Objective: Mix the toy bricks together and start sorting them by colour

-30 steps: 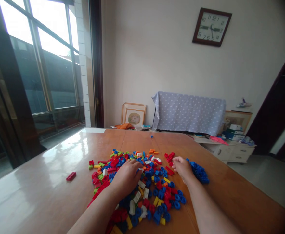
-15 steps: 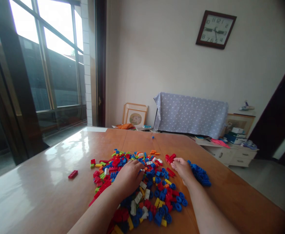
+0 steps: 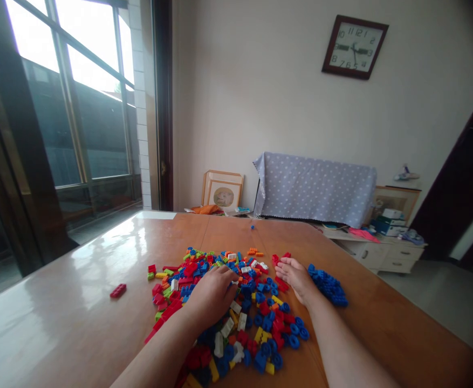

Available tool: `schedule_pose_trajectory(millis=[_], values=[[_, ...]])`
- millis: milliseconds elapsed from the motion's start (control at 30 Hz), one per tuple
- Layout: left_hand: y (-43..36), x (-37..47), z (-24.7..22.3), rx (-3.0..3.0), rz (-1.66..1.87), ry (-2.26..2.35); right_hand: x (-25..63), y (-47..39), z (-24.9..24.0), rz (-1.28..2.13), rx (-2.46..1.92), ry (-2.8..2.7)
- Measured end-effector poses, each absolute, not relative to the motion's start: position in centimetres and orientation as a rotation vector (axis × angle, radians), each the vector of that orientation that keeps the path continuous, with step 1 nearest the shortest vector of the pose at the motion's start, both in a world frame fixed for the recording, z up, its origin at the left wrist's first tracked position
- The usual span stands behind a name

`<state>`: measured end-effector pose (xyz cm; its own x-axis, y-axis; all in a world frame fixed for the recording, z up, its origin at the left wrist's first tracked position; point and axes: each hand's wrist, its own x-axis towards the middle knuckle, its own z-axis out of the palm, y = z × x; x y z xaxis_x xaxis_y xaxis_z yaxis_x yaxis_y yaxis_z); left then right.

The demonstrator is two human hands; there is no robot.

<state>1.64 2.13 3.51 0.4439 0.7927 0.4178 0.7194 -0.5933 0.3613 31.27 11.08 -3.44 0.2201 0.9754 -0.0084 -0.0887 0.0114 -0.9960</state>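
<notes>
A heap of mixed toy building bricks [image 3: 242, 322] in red, blue, white, yellow, green and orange lies on the table. Over its middle rests my left hand [image 3: 215, 291], back upward, fingers curled down among the bricks. Its fingertips are hidden, so anything between them cannot be seen. My right hand [image 3: 296, 277] is at the heap's right side, its fingers stretched out and holding nothing visible. Just beyond those fingers are red bricks [image 3: 275, 260], partly covered by them. A separate group of blue bricks [image 3: 328, 285] lies to the right of this hand.
The brown table [image 3: 74, 323] carries a lone red brick [image 3: 118, 291] at the left and a small blue piece [image 3: 252, 227] near the far edge. Behind stand a dotted cloth cover [image 3: 317, 186], a framed picture [image 3: 223, 191] and a white cabinet [image 3: 393, 256].
My right hand's fingers have straightened and spread beside the red bricks, and the hand has shifted slightly left. My left hand stays in place over the heap. The view has moved a little.
</notes>
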Motion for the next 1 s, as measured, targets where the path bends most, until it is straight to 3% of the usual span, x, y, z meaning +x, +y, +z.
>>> schedule_pose_trajectory(millis=[567, 1000], values=[[2.3, 1.8, 3.3, 2.543, 0.827, 1.341, 31.1, 11.1, -3.0, 1.161, -1.263, -1.044], [2.4, 1.7, 3.2, 2.549, 0.817, 1.345, 33.7, 9.6, -1.9, 0.811, -1.560, -1.336]])
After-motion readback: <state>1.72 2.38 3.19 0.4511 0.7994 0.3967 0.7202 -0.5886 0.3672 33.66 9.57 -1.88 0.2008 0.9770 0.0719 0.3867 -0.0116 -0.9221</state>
